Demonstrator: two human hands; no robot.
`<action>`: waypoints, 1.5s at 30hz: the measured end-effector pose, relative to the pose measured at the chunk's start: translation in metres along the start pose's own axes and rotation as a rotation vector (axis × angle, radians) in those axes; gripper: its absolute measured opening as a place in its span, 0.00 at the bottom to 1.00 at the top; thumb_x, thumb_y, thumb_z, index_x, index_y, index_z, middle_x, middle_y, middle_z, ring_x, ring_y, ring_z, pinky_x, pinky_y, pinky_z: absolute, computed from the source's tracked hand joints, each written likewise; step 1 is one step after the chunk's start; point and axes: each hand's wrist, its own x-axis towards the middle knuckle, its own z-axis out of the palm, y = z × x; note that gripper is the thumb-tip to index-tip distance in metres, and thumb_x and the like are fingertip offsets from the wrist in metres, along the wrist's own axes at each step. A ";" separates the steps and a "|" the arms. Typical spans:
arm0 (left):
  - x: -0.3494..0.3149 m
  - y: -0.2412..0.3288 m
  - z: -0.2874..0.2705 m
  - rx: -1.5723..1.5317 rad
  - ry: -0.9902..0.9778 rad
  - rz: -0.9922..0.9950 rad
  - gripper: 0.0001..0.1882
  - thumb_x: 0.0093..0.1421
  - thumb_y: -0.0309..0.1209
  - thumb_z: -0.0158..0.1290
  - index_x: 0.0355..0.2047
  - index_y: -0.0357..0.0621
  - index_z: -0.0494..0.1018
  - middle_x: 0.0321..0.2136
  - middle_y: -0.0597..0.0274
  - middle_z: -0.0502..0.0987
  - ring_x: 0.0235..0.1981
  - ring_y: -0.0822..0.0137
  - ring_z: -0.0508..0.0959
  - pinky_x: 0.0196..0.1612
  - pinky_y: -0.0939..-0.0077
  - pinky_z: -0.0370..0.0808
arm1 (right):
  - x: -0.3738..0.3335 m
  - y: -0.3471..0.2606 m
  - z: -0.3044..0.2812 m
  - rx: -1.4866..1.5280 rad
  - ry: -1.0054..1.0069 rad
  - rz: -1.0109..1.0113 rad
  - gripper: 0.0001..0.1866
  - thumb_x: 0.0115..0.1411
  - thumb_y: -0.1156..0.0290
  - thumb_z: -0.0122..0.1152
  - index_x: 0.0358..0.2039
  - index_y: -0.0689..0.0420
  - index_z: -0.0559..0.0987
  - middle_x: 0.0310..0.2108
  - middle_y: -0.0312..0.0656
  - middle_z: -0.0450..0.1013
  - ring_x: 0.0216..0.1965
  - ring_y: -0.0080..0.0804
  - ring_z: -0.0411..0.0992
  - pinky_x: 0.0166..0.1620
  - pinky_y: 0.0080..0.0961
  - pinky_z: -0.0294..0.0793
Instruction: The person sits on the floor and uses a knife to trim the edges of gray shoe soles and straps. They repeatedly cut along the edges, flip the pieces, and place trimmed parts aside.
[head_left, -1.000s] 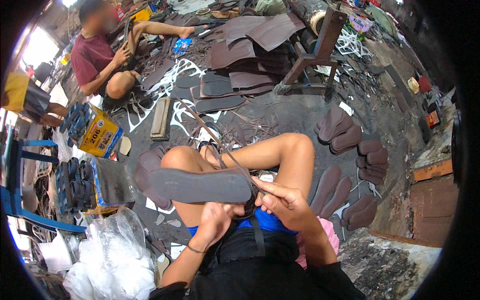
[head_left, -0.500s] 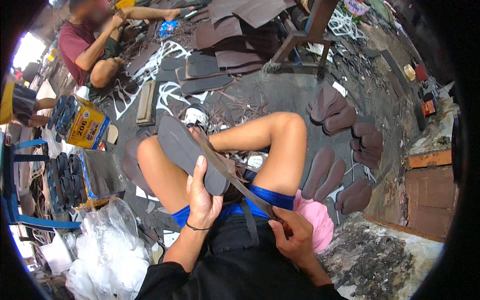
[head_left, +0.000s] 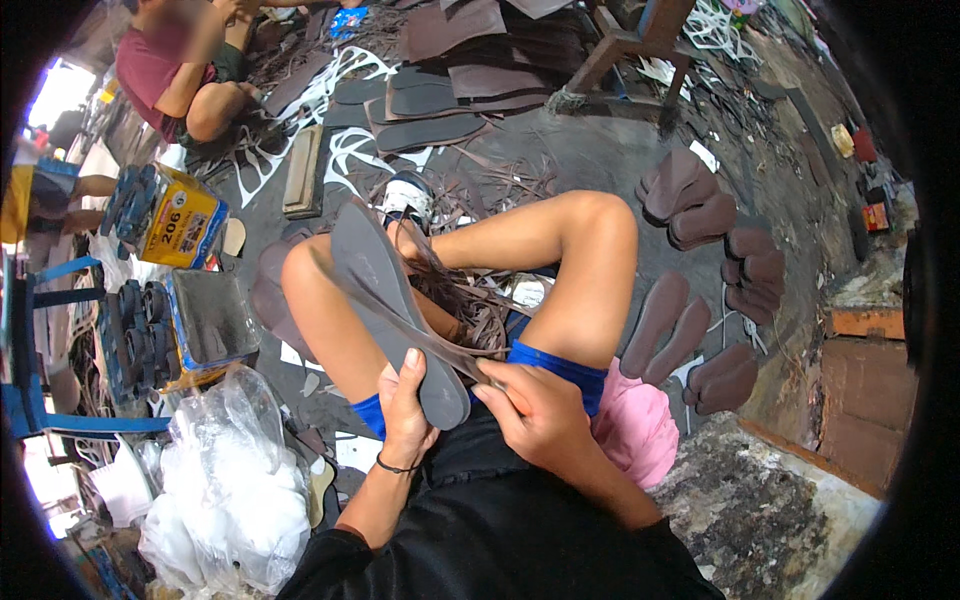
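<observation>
A grey shoe sole (head_left: 368, 255) is tilted above my lap, its heel end toward me. My left hand (head_left: 405, 408) grips the heel end, the thumb lying on the upper face. A thin dark strip (head_left: 452, 356) runs along the sole's right edge and meets the fingers of my right hand (head_left: 535, 408). Those fingers are closed on the strip, close to the heel. Whether a small tool is also in them is hidden. Between my legs lies a heap of narrow brown offcuts (head_left: 482, 318).
Brown soles (head_left: 655, 320) lie in pairs and stacks on the right. Dark sheets (head_left: 455, 95) are piled ahead, beside a wooden stand (head_left: 625, 65). At the left are a yellow box (head_left: 182, 220) and a clear plastic bag (head_left: 225, 485). Another person (head_left: 165, 75) sits at the far left.
My right hand has moved left and up, from beyond the heel to the sole's edge. The sole is turned more upright, and the length of strip between it and my right hand is shorter.
</observation>
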 end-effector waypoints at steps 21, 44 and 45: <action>-0.024 -0.005 -0.011 0.163 -0.188 -0.043 0.24 0.62 0.43 0.60 0.48 0.39 0.69 0.31 0.57 0.79 0.28 0.68 0.80 0.31 0.74 0.79 | 0.092 0.031 0.045 0.244 0.068 0.216 0.14 0.61 0.65 0.67 0.38 0.65 0.81 0.30 0.51 0.79 0.30 0.37 0.79 0.36 0.29 0.76; 0.017 0.119 -0.028 0.092 -0.070 0.141 0.19 0.68 0.38 0.53 0.53 0.40 0.69 0.42 0.63 0.79 0.39 0.74 0.79 0.44 0.78 0.77 | -0.035 0.009 -0.012 0.129 -0.136 -0.033 0.17 0.53 0.73 0.73 0.43 0.59 0.80 0.30 0.42 0.78 0.20 0.27 0.68 0.24 0.23 0.67; 0.015 0.117 -0.029 0.094 -0.070 0.138 0.19 0.68 0.38 0.54 0.54 0.40 0.68 0.42 0.62 0.79 0.39 0.74 0.79 0.44 0.78 0.77 | -0.031 0.006 -0.010 0.115 -0.120 -0.045 0.17 0.53 0.73 0.73 0.43 0.59 0.81 0.30 0.41 0.78 0.20 0.27 0.68 0.24 0.23 0.67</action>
